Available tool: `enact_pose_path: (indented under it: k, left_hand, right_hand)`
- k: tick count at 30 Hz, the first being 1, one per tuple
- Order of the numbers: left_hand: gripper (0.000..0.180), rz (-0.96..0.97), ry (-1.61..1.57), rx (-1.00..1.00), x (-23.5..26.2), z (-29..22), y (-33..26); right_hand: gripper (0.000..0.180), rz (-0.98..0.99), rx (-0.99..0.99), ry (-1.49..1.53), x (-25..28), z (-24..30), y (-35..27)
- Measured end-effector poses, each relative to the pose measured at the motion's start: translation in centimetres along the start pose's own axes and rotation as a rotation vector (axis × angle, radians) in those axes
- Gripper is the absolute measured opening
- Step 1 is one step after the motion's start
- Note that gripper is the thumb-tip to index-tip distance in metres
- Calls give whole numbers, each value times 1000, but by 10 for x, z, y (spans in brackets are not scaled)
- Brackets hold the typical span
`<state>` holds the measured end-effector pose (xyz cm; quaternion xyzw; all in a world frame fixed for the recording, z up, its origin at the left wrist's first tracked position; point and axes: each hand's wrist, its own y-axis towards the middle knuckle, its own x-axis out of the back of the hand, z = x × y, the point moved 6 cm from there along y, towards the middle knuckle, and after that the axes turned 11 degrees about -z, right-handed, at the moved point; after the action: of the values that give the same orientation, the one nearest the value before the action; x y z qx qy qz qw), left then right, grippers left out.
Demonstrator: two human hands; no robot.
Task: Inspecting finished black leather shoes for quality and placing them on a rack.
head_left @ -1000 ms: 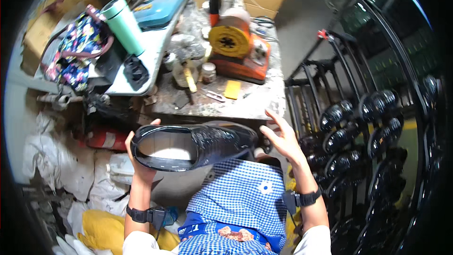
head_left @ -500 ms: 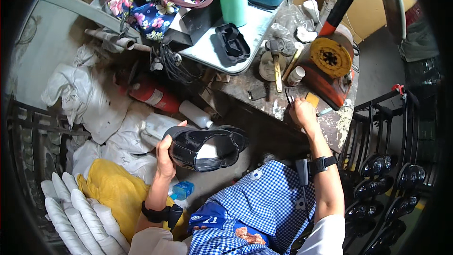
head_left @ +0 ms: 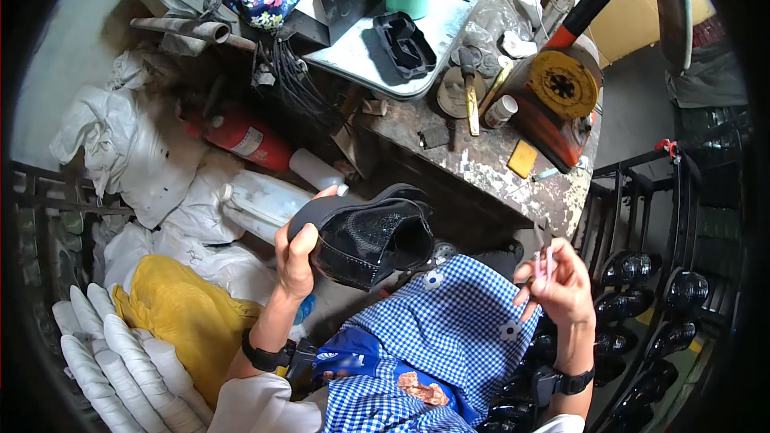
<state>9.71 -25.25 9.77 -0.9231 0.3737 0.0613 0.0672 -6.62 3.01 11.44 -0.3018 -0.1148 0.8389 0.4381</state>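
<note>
My left hand [head_left: 295,261] grips a black shoe [head_left: 365,240] by its sole, thumb on the near side, and holds it in the air with the opening toward the right. The upper has a row of small studs or stitches along its edge. Over the right side of my lap, my right hand [head_left: 561,285] is closed on a small pair of scissors [head_left: 544,261] with pinkish handles. Their thin blades point away from me and stand slightly apart. The scissors do not touch the shoe.
A worn workbench [head_left: 481,172] ahead bears a hammer [head_left: 469,92], a yellow block [head_left: 522,159], a small jar [head_left: 502,111] and an orange machine [head_left: 561,104]. On the left are a red fire extinguisher [head_left: 249,140] and white sacks [head_left: 160,152]. A rack of shiny black shoes [head_left: 634,305] stands right.
My right hand has lifted the scissors off the workbench and drawn them back toward my lap. The shoe has turned in my left hand, its opening now facing more to the right.
</note>
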Motion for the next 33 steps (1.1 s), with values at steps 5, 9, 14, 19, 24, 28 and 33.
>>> enact_pose_path:
  k: [5, 9, 14, 19, 24, 28, 33]
  left_hand:
    - [53, -26, 41, -63, -7, -2, -14]
    - [55, -50, 91, -129, -10, -5, -24]
    - [56, -33, 191, -195, -12, -10, -33]
    - [56, -26, 200, -213, -14, -12, -38]
    - [54, -55, 258, -268, -13, -15, -41]
    - [53, -56, 275, -276, -17, -17, -45]
    - [53, -45, 270, -246, -21, -15, -50]
  right_hand:
    - [27, 38, 26, -660, -33, -19, -18]
    - [16, 1, 707, -1309, -78, -21, -19]
    - [32, -119, 866, -1629, -103, -36, -17]
    - [28, -97, 951, -1731, -118, -50, -13]
    - [20, -69, 965, -1761, -126, -57, -14]
    - [9, -13, 1018, -1889, -135, -66, -13]
    - [9, 51, 979, -1914, -136, -75, -8]
